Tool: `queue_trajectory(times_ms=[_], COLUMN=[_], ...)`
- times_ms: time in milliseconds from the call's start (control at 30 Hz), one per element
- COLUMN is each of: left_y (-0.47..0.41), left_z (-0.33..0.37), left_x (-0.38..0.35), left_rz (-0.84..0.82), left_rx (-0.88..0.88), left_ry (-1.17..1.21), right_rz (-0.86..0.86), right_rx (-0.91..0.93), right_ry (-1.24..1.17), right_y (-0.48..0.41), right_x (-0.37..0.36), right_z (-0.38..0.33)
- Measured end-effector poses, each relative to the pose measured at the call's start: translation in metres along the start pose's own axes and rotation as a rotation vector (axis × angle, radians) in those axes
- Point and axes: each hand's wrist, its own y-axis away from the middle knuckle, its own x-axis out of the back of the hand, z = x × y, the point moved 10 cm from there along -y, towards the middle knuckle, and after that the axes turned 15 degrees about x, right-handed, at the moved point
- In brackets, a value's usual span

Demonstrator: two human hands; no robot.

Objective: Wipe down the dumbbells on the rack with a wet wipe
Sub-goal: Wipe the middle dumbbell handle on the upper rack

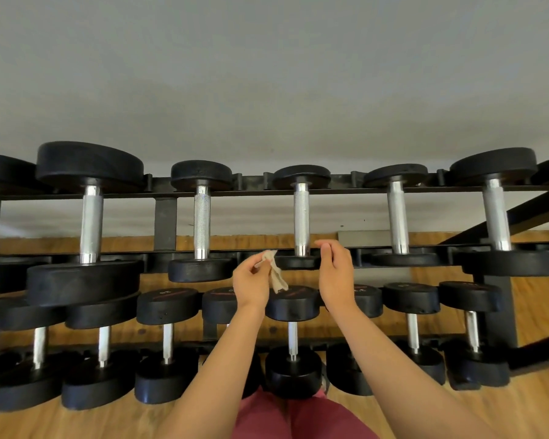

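Observation:
A black two-tier rack (165, 217) holds several black dumbbells with silver handles. My left hand (251, 283) pinches a crumpled greyish wet wipe (274, 270), which hangs in front of the upper tier's near rail. My right hand (335, 274) is raised beside it with fingers loosely curled and holds nothing. Both hands hover just before the near head of a small upper-tier dumbbell (301, 217). Below them sits a lower-tier dumbbell (292, 304).
A large dumbbell (89, 217) sits upper left, and another (496, 213) upper right. The rack stands against a grey wall (267, 74) on a wooden floor (488, 413). My dark red shorts (298, 416) show at the bottom.

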Motion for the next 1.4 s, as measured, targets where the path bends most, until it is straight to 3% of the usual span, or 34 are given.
queue_trajectory(times_ms=[200, 300, 600, 1000, 1167, 1267, 1400], left_y=[0.007, -0.009, -0.021, -0.021, -0.02, -0.028, -0.032], left_z=[0.042, 0.046, 0.043, 0.049, 0.061, 0.048, 0.046], left_x=[-0.026, -0.032, -0.072, -0.067, -0.059, -0.059, -0.071], left_rz=[-0.132, -0.131, -0.465, -0.362, -0.189, -0.242, -0.36], left_rx=[-0.118, -0.104, -0.002, -0.104, -0.156, -0.085, 0.012], left_ry=[-0.061, -0.141, -0.551, -0.626, -0.561, -0.613, -0.717], right_rz=[0.18, 0.201, 0.185, 0.168, 0.08, 0.045, 0.119], right_rx=[-0.157, -0.08, 0.054, 0.019, 0.003, 0.013, 0.046], right_ry=[-0.075, 0.046, 0.124, 0.058, 0.018, -0.002, 0.002], right_y=[-0.011, -0.013, -0.016, -0.016, -0.02, -0.022, -0.02], right_x=[-0.01, -0.008, -0.009, -0.011, -0.013, -0.014, -0.012], right_z=[0.011, 0.004, -0.002, 0.007, 0.012, 0.013, 0.009])
